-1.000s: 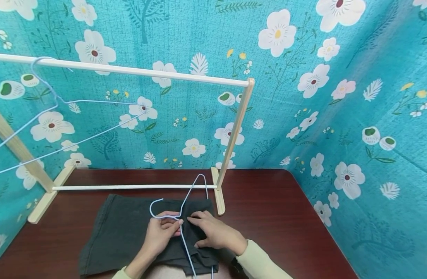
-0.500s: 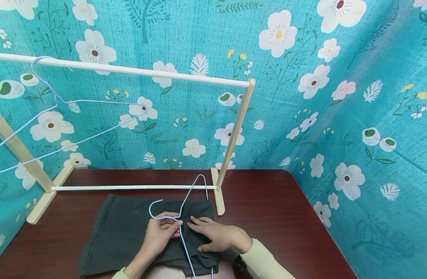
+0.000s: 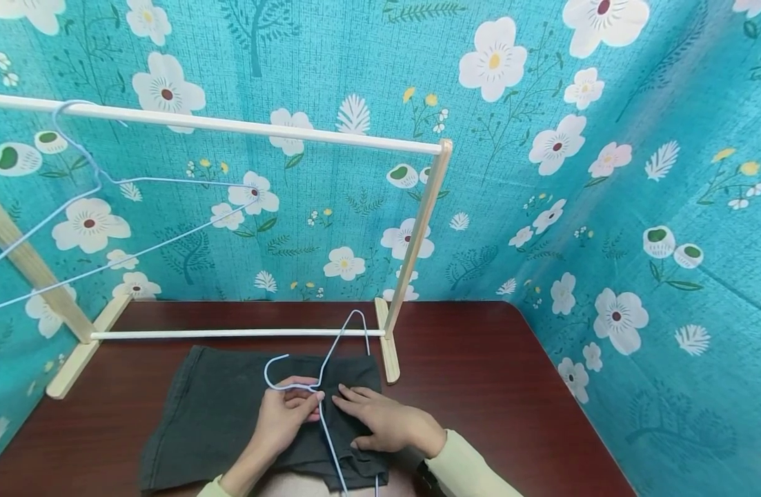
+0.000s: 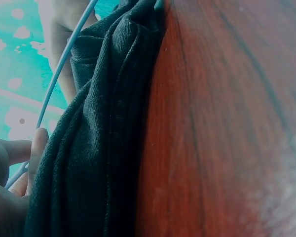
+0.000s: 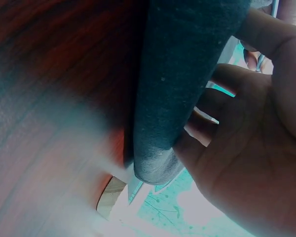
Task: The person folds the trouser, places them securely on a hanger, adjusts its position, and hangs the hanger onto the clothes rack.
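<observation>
A dark grey folded garment lies across the table, its right part folded over the lower bar of a light blue wire hanger. My left hand pinches that hanger at the neck, just below its hook, over the cloth. My right hand rests on the folded part with fingers spread and fairly straight. In the right wrist view the fingers touch the rounded fold of the garment. The left wrist view shows the layered cloth edge beside the left thumb and fingers.
Behind the garment stands a wooden rack with a white top rail and a low white bar. Another blue wire hanger hangs on the rail at left. The dark red table meets a floral teal curtain at back and right.
My right hand has shifted slightly right and flattened, its fingers more spread on the cloth. The left hand keeps its pinch on the hanger.
</observation>
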{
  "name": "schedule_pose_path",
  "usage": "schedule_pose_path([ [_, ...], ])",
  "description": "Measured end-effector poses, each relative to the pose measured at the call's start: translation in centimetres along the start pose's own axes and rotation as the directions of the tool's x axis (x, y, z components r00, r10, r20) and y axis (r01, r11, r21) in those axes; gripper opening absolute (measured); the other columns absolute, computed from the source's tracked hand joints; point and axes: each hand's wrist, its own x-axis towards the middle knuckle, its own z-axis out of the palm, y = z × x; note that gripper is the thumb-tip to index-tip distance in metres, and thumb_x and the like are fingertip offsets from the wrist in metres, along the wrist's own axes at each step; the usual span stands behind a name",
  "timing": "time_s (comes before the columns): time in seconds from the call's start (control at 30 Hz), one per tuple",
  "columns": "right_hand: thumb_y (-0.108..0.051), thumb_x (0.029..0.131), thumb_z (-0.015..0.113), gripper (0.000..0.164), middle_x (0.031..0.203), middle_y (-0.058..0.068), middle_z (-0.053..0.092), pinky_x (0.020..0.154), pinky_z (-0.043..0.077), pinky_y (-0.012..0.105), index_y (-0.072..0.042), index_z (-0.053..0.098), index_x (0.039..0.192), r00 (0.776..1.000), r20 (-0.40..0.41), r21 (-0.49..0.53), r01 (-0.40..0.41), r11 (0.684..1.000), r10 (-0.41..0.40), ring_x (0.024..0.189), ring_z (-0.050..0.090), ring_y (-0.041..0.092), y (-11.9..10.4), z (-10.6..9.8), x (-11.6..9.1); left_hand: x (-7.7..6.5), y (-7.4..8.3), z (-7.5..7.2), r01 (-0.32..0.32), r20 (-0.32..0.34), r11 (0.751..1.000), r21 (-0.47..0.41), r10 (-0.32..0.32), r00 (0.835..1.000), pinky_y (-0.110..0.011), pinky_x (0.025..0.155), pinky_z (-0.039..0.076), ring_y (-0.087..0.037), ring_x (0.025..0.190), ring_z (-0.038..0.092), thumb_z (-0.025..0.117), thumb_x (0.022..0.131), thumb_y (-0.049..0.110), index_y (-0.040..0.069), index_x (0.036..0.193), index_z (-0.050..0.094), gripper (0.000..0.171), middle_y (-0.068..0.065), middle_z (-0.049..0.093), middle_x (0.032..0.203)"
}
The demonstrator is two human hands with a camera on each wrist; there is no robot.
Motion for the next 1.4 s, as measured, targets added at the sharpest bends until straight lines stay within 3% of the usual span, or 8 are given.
schedule_pose_path([
  [0.27, -0.031, 0.100, 0.066, 0.069, 0.168, 0.007, 0.024, 0.119, 0.036, 0.040, -0.017, 0.034, 0.160, 0.999, -0.032, 0.142, 0.042, 0.989, -0.038, 0.154, 0.024, 0.028, 0.9, 0.1, -0.4, -0.1, 0.2, 0.1, 0.000, 0.008, 1.000, -0.002, 0.000, 1.000, -0.033, 0.064, 0.063, -0.015, 0.066, 0.070, 0.074, 0.087, -0.007, -0.009, 0.114, 0.068, 0.028, -0.016, 0.070, 0.085],
  [0.8, -0.027, 0.103, 0.061, 0.051, 0.161, 0.005, 0.041, 0.119, 0.037, 0.041, -0.014, 0.050, 0.150, 0.986, -0.158, 0.199, 0.084, 0.976, -0.053, 0.150, 0.035, 0.023, 1.8, 0.9, -1.4, -0.4, 0.6, 0.4, 0.003, 0.020, 1.000, 0.007, -0.003, 1.000, -0.033, 0.064, 0.063, -0.015, 0.066, 0.070, 0.074, 0.087, -0.006, -0.008, 0.117, 0.068, 0.030, -0.016, 0.069, 0.085],
  [0.97, -0.027, 0.104, 0.059, 0.045, 0.153, 0.005, 0.051, 0.115, 0.043, 0.040, -0.012, 0.055, 0.146, 0.971, -0.239, 0.214, 0.077, 0.974, -0.024, 0.143, 0.046, 0.020, 1.9, 0.9, -2.0, -0.3, 0.9, 0.5, 0.018, 0.064, 1.000, 0.023, -0.020, 0.998, -0.034, 0.067, 0.063, -0.018, 0.072, 0.073, 0.072, 0.089, -0.005, -0.010, 0.122, 0.065, 0.035, -0.015, 0.070, 0.088],
  [1.07, -0.028, 0.106, 0.056, 0.044, 0.148, 0.004, 0.056, 0.113, 0.045, 0.039, -0.009, 0.055, 0.145, 0.952, -0.305, 0.277, 0.068, 0.958, 0.020, 0.138, 0.050, 0.017, 1.9, 0.9, -2.3, -0.4, 1.4, 0.5, 0.012, 0.108, 0.999, 0.051, -0.018, 0.994, -0.034, 0.069, 0.063, -0.023, 0.079, 0.074, 0.071, 0.090, -0.003, -0.012, 0.125, 0.063, 0.037, -0.015, 0.070, 0.092],
  [1.23, -0.029, 0.109, 0.050, 0.045, 0.146, 0.008, 0.058, 0.111, 0.047, 0.043, -0.004, 0.052, 0.146, 0.906, -0.403, 0.441, 0.068, 0.895, 0.130, 0.136, 0.053, 0.019, 2.3, 1.1, -2.7, -0.3, 2.7, 1.0, -0.068, 0.227, 0.981, 0.179, 0.026, 0.973, -0.029, 0.071, 0.062, -0.023, 0.087, 0.073, 0.071, 0.093, 0.007, -0.009, 0.130, 0.062, 0.041, -0.014, 0.073, 0.100],
  [1.33, -0.028, 0.110, 0.047, 0.046, 0.145, 0.013, 0.058, 0.109, 0.048, 0.045, -0.002, 0.049, 0.148, 0.870, -0.458, 0.516, 0.091, 0.852, 0.184, 0.135, 0.054, 0.023, 2.7, 1.3, -2.9, -0.5, 3.5, 1.6, -0.123, 0.334, 0.967, 0.223, 0.043, 0.942, -0.024, 0.076, 0.059, -0.019, 0.093, 0.070, 0.071, 0.095, 0.012, -0.007, 0.134, 0.060, 0.045, -0.012, 0.073, 0.107],
  [1.4, -0.027, 0.111, 0.044, 0.047, 0.145, 0.014, 0.058, 0.108, 0.048, 0.045, -0.002, 0.046, 0.150, 0.845, -0.489, 0.553, 0.109, 0.826, 0.215, 0.135, 0.055, 0.025, 2.9, 1.4, -3.1, -0.5, 4.0, 2.1, -0.170, 0.409, 0.958, 0.231, 0.063, 0.910, -0.023, 0.078, 0.057, -0.018, 0.095, 0.068, 0.070, 0.095, 0.012, -0.006, 0.138, 0.057, 0.048, -0.013, 0.072, 0.112],
])
